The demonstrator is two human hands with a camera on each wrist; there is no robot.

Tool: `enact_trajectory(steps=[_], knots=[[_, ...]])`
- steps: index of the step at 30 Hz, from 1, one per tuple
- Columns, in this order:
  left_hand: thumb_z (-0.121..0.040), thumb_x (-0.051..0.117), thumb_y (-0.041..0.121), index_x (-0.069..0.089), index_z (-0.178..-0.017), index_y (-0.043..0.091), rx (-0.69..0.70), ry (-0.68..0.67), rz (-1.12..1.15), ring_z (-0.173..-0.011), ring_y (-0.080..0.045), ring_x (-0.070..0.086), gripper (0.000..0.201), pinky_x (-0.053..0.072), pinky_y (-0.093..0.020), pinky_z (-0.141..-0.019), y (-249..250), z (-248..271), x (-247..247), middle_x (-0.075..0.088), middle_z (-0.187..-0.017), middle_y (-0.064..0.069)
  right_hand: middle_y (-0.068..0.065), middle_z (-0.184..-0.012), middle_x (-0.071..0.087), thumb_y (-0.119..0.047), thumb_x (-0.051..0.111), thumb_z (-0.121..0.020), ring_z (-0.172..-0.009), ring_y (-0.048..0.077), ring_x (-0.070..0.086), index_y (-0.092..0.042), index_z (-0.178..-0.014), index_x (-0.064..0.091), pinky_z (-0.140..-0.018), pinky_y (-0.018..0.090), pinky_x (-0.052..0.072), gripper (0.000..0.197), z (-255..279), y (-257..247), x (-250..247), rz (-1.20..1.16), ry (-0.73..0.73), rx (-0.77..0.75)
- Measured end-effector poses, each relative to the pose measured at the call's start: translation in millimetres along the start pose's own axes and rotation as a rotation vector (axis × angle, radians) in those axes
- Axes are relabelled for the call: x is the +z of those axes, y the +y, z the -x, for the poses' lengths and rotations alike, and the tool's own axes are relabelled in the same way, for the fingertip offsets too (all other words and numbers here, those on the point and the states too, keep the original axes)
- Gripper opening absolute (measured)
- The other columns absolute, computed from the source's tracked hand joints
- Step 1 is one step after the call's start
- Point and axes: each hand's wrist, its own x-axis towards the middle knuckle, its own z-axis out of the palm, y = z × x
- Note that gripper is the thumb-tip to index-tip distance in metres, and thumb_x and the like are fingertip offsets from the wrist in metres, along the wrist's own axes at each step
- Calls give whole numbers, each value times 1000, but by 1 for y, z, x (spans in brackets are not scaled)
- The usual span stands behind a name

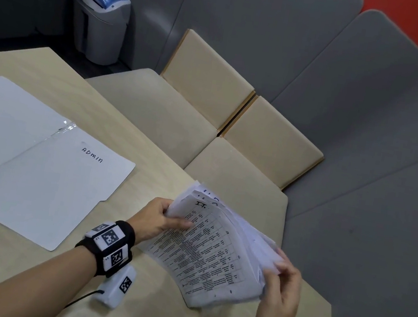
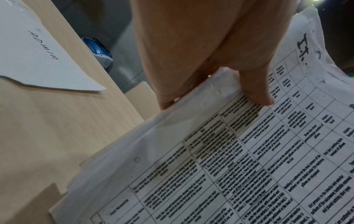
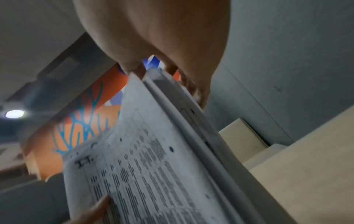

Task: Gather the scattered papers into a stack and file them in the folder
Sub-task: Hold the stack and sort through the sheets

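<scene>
We hold the papers above the bench, our left hand pinching their left edge, our right hand gripping the right; the open folder lies far left.

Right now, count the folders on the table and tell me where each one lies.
1. The folder lies open and flat on the table, left of the left hand, with ADMIN written on it. Another could lie outside the views.
</scene>
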Motion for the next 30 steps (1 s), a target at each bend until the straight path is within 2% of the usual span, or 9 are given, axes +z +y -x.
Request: enact_trajectory(steps=[3, 7, 11, 14, 19, 21, 24, 26, 30], knots=[[-73, 82, 22, 67, -109, -11, -7, -22, -6, -97, -34, 75, 50, 62, -35, -80, 0, 0, -1, 75, -110, -24, -11, -153, 42, -27, 67, -87, -142, 9, 40, -44, -132, 48, -110, 40, 38, 52, 6, -7, 3, 168, -32, -165], [-74, 83, 15, 70, -109, -1, -13, -46, 2, -92, -26, 76, 41, 61, -35, -79, 1, 2, -1, 77, -108, -18, -9, -148, 46, -35, 72, -87, -136, 7, 44, -52, -129, 53, -105, 33, 41, 49, -1, -10, 4, 496, -218, -249], [-76, 81, 15, 71, -109, -1, -16, -32, 21, -100, -39, 74, 38, 63, -39, -80, 3, 5, -2, 77, -108, -20, -9, -145, 50, -19, 85, -75, -128, 16, 55, -37, -143, 40, -109, 42, 45, 83, -5, 3, -1, 203, -78, 21], [-80, 77, 17, 70, -106, -11, -29, -39, 41, -101, -44, 72, 39, 63, -41, -82, 6, 8, -4, 77, -106, -23, 2, -146, 54, -13, 90, -62, -132, 23, 55, -25, -151, 37, -110, 42, 43, 105, -11, 27, -1, -63, -167, 249], [-87, 72, 11, 72, -108, -10, 20, -103, 35, -96, -28, 75, 30, 61, -32, -83, 17, 13, 5, 78, -108, -19, 7, -108, 79, -49, 98, -29, -104, 26, 72, -13, -118, 69, -83, 35, 60, 100, -13, 47, 8, -140, -207, 309], [-84, 75, 8, 72, -111, -6, 72, -43, 53, -97, -26, 75, 30, 61, -30, -83, 24, 16, 9, 78, -109, -17, 3, -109, 79, -50, 95, -40, -103, 20, 73, -18, -116, 70, -87, 36, 57, 86, -11, 44, 13, -129, -183, 266], [-77, 84, 6, 70, -118, 9, 176, 55, -10, -99, -19, 75, 43, 62, -28, -80, 28, 19, 14, 77, -110, -9, -5, -106, 80, -12, 84, -68, -101, 14, 73, -23, -114, 67, -77, 22, 59, 51, 0, 44, 24, -144, -226, 256], [-73, 89, 14, 67, -117, 13, 245, 136, -33, -97, -16, 75, 49, 62, -27, -79, 28, 20, 16, 77, -108, -6, -8, -101, 80, 4, 80, -73, -94, 8, 74, -24, -112, 66, -68, 13, 57, 50, 5, 45, 29, -72, -286, 247], [-72, 74, 53, 66, -102, 13, 351, 315, -94, -83, -11, 69, 50, 55, -17, -72, 42, 18, 20, 74, -94, -6, 5, -104, 78, -15, 86, -69, -95, 13, 74, -18, -108, 71, -70, 17, 59, 42, 0, 35, 31, -40, -155, 152]])
